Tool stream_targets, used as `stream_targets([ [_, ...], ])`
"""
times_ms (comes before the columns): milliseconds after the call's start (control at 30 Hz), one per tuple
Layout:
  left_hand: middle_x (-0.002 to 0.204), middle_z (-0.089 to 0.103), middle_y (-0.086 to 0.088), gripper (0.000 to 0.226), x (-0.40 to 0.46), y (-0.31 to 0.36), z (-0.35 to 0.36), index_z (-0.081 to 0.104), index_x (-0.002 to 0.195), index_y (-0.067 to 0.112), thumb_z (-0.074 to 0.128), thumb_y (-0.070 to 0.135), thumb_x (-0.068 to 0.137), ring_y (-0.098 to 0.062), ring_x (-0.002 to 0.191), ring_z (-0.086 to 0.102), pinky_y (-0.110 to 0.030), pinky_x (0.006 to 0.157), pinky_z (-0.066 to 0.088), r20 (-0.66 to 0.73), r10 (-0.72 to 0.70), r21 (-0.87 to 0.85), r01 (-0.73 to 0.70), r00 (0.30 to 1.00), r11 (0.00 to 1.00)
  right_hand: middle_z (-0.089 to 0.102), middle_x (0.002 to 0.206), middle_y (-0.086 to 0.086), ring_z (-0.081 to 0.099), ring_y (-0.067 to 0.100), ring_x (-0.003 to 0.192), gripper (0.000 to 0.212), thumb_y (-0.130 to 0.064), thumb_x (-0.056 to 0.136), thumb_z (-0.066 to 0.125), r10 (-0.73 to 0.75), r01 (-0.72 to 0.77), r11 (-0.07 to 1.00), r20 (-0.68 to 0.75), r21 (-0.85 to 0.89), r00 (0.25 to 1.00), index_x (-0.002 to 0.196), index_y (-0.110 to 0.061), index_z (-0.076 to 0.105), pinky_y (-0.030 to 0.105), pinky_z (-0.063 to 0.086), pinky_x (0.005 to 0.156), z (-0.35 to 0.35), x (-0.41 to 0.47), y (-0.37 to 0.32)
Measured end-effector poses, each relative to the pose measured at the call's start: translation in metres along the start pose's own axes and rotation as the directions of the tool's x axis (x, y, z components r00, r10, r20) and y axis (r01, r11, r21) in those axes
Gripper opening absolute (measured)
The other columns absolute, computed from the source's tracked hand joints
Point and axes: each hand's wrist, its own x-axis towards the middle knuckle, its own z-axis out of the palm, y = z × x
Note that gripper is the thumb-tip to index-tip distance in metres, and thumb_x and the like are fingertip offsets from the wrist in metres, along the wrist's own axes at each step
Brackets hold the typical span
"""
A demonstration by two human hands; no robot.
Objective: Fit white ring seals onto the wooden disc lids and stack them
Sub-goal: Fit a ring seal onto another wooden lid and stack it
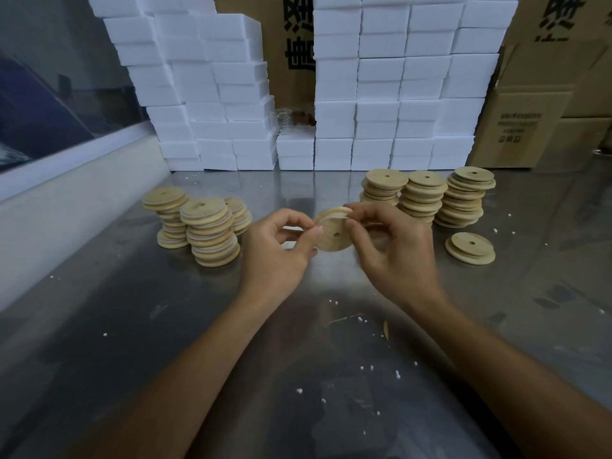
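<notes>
Left hand (pixel 281 246) and right hand (pixel 394 246) both pinch one round wooden disc lid with a small hole (pixel 332 235), held tilted above the steel table (pixel 298 359); fingertips work a white ring seal (pixel 334 213) along its upper edge. Left of the hands, sealed-lid stacks (pixel 212 231). Right, bare-lid stacks (pixel 427 197) and a low pile (pixel 470 248). Beyond, white foam blocks (pixel 381 94) and cardboard boxes (pixel 536 127).

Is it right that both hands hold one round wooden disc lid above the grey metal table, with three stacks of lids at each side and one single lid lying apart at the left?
Nearly. The head view shows the single round wooden disc lid lying apart at the right, not the left. The rest holds: the left hand and right hand hold one wooden lid above the grey metal table.
</notes>
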Motion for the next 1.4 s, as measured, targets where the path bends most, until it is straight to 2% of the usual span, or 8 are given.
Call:
stream_targets([
  [167, 0.069, 0.069, 0.014, 0.032, 0.005, 0.001, -0.003, 0.062, 0.07, 0.025, 0.077, -0.003, 0.076, -0.012, 0.068, 0.071, -0.039, 0.064, 0.062, 0.002, -0.029, 0.04, 0.029, 1.0, 0.999, 0.073, 0.087, -0.006, 0.071, 0.005, 0.082, 0.006, -0.004, 0.085, 0.073, 0.074, -0.072, 0.996, -0.029, 0.048, 0.997, 0.09, -0.005, 0.075, 0.018, 0.056, 0.078, 0.0, 0.002, -0.006],
  [333, 0.067, 0.071, 0.003, 0.029, 0.008, 0.001, -0.009, 0.064, 0.066, 0.017, 0.074, -0.008, 0.077, -0.015, 0.068, 0.072, -0.027, 0.059, 0.058, 0.023, -0.185, -0.125, 0.186, 0.983, 0.975, 0.076, 0.085, 0.01, 0.072, 0.016, 0.077, 0.006, 0.005, 0.084, 0.071, 0.318, -0.332, 0.898, 0.096, 0.289, 0.943, 0.084, 0.0, 0.074, 0.023, 0.058, 0.076, -0.006, 0.01, -0.014],
  [533, 0.065, 0.07, 0.004, 0.023, 0.006, 0.003, -0.007, 0.064, 0.068, 0.009, 0.072, -0.01, 0.078, -0.014, 0.065, 0.071, -0.026, 0.058, 0.059, 0.042, -0.293, -0.25, 0.294, 0.955, 0.923, 0.073, 0.085, 0.016, 0.068, 0.017, 0.074, 0.006, -0.004, 0.088, 0.069, 0.378, -0.418, 0.865, 0.187, 0.277, 0.907, 0.088, 0.002, 0.071, 0.03, 0.058, 0.072, -0.008, 0.008, -0.012],
  [767, 0.096, 0.068, -0.017, 0.014, 0.003, 0.002, -0.003, 0.061, 0.075, 0.002, 0.069, -0.007, 0.082, -0.029, 0.078, 0.071, -0.032, 0.063, 0.06, 0.121, -0.418, -0.317, 0.434, 0.9, 0.843, 0.07, 0.075, 0.009, 0.068, 0.016, 0.073, 0.012, -0.004, 0.093, 0.062, 0.529, -0.603, 0.667, 0.291, 0.438, 0.797, 0.083, 0.001, 0.067, 0.026, 0.059, 0.061, -0.008, 0.008, -0.007],
  [900, 0.099, 0.07, -0.019, 0.013, 0.003, 0.001, -0.005, 0.063, 0.079, 0.008, 0.07, -0.001, 0.084, -0.03, 0.086, 0.072, -0.037, 0.063, 0.061, 0.136, -0.368, -0.238, 0.391, 0.92, 0.889, 0.07, 0.074, 0.01, 0.066, 0.015, 0.068, 0.01, -0.004, 0.092, 0.065, 0.502, -0.578, 0.716, 0.287, 0.392, 0.816, 0.082, -0.001, 0.067, 0.025, 0.058, 0.06, -0.007, 0.006, -0.005],
  [1033, 0.101, 0.069, -0.011, 0.016, -0.001, 0.003, -0.003, 0.064, 0.083, 0.019, 0.065, 0.006, 0.091, -0.027, 0.092, 0.07, -0.047, 0.062, 0.06, 0.215, -0.288, -0.121, 0.318, 0.933, 0.94, 0.07, 0.078, 0.016, 0.064, 0.016, 0.067, 0.007, -0.004, 0.089, 0.068, 0.387, -0.443, 0.862, 0.243, 0.247, 0.889, 0.088, 0.003, 0.068, 0.031, 0.054, 0.062, -0.001, 0.001, -0.006],
  [1300, 0.1, 0.067, -0.021, 0.015, 0.003, 0.006, -0.003, 0.058, 0.081, 0.01, 0.057, 0.002, 0.094, -0.037, 0.089, 0.069, -0.046, 0.061, 0.058, 0.223, -0.45, -0.448, 0.5, 0.865, 0.741, 0.072, 0.085, 0.018, 0.068, 0.01, 0.067, 0.013, -0.002, 0.085, 0.071, 0.414, -0.482, 0.798, 0.252, 0.362, 0.875, 0.093, -0.008, 0.063, 0.022, 0.055, 0.058, 0.001, 0.002, -0.01],
  [1400, 0.093, 0.067, -0.013, 0.015, 0.003, 0.003, -0.004, 0.06, 0.079, 0.01, 0.062, 0.004, 0.092, -0.027, 0.088, 0.068, -0.043, 0.06, 0.06, 0.156, -0.377, -0.224, 0.405, 0.913, 0.887, 0.073, 0.082, 0.013, 0.068, 0.014, 0.07, 0.012, -0.002, 0.084, 0.073, 0.413, -0.452, 0.832, 0.186, 0.322, 0.892, 0.085, -0.012, 0.066, 0.027, 0.058, 0.063, 0.0, 0.002, -0.006],
])
